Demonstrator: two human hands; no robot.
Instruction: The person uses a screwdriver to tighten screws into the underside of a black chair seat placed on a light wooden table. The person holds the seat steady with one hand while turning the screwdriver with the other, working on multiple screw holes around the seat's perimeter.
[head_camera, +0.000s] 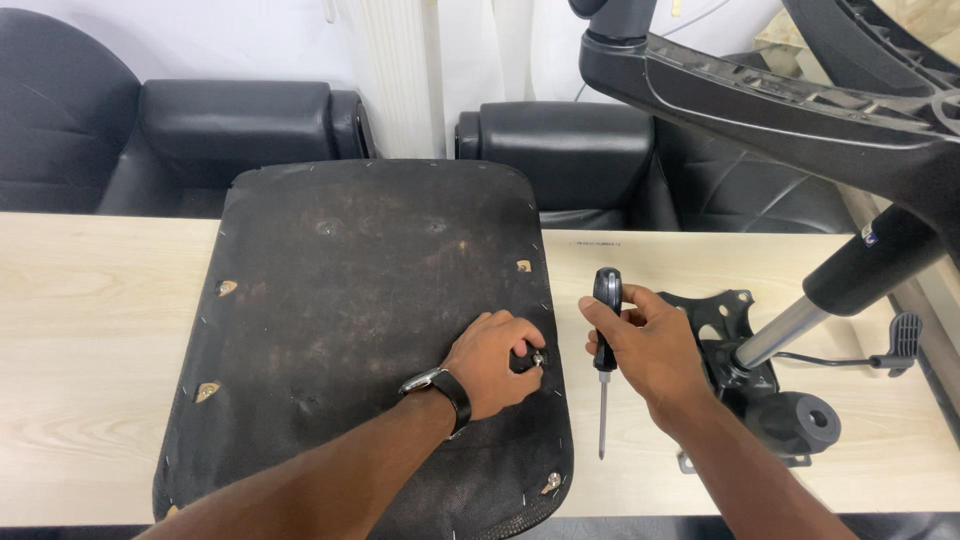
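An upturned chair seat (340, 300), covered in black fabric with staples round its edge, lies on a pale wooden table (90, 330). My left hand (490, 362), a watch on its wrist, rests on the seat's right side and pinches a small black knob with a metal bolt (527, 359). My right hand (648, 345) holds a black-handled screwdriver (605, 350) upright, its shaft pointing down toward the table, just right of the seat's edge.
A black metal chair mechanism (745, 375) with a gas cylinder (790, 330) and lever lies to the right. A black star-shaped chair base (760, 95) hangs overhead at top right. Black leather armchairs (230, 130) stand behind the table.
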